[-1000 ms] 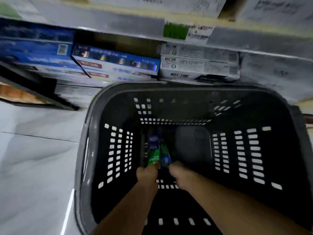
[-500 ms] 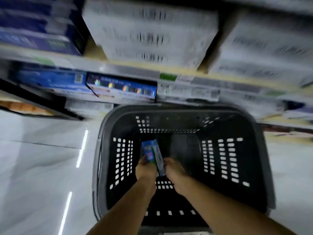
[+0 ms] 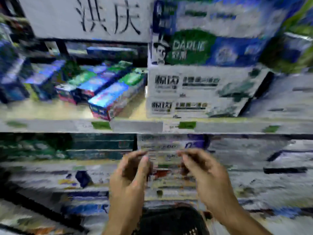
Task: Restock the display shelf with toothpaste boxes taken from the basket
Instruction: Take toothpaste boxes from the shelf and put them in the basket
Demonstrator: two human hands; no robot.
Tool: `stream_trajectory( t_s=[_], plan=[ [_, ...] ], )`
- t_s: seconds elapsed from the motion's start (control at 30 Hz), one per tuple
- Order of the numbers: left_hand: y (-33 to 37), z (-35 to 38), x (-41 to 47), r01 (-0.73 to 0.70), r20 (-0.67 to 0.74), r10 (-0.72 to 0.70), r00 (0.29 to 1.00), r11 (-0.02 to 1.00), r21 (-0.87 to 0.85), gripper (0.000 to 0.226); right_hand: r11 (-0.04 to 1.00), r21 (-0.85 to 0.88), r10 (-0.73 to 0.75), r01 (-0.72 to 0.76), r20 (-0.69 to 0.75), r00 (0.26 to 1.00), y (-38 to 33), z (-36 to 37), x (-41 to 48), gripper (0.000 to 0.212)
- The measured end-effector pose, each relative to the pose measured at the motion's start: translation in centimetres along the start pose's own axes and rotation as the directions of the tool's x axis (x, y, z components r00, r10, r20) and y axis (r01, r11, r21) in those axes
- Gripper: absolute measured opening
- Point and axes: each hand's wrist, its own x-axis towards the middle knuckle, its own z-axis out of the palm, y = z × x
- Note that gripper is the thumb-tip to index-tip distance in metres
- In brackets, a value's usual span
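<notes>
My left hand (image 3: 130, 173) and right hand (image 3: 205, 172) are raised side by side in front of the display shelf (image 3: 135, 127), fingers curled. Between them is a heavily blurred pale toothpaste box (image 3: 166, 168) with red and green patches; each hand seems to grip one side of it. The dark basket (image 3: 169, 219) shows only as a rim at the bottom, under my forearms. Blue-and-green toothpaste boxes (image 3: 108, 94) lie at an angle on the shelf, up and left of my hands.
White toothpaste boxes (image 3: 194, 92) are stacked on the shelf's right half under a large Darlie carton (image 3: 211, 41). Lower shelves hold dark green boxes (image 3: 101, 146) and more pale boxes. A white sign (image 3: 88, 17) hangs at upper left.
My view swung up from the basket to the shelves. Both hands rose out of the basket to shelf height, and the basket dropped to the bottom edge.
</notes>
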Motion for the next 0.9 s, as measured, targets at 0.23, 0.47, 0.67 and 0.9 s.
stream_trajectory(
  t_s=[0.23,0.47,0.67,0.9],
  plan=[
    [16.6,5.2,4.5,-0.458,0.022,0.459,0.888,0.887,-0.056,0.003,0.887,-0.132,-0.455,0.442,-0.095,0.885,-15.5,-4.3,2.8,0.012],
    [25.8,8.1,14.0,-0.51,0.033,0.512,0.858,0.844,0.166,0.036,0.587,-0.628,-0.705,0.511,-0.087,0.703,-24.7,-8.2,8.4,0.025],
    [28.5,10.9,21.1,-0.394,0.323,0.261,0.91,0.786,0.476,0.079,0.365,-0.83,-0.473,0.423,0.226,0.852,-25.7,-8.4,11.9,0.051],
    [26.8,9.9,22.9,-0.619,0.442,0.434,0.785,0.512,0.596,0.065,0.332,-0.818,-0.532,0.469,0.248,0.81,-23.8,-8.6,11.5,0.053]
  ],
)
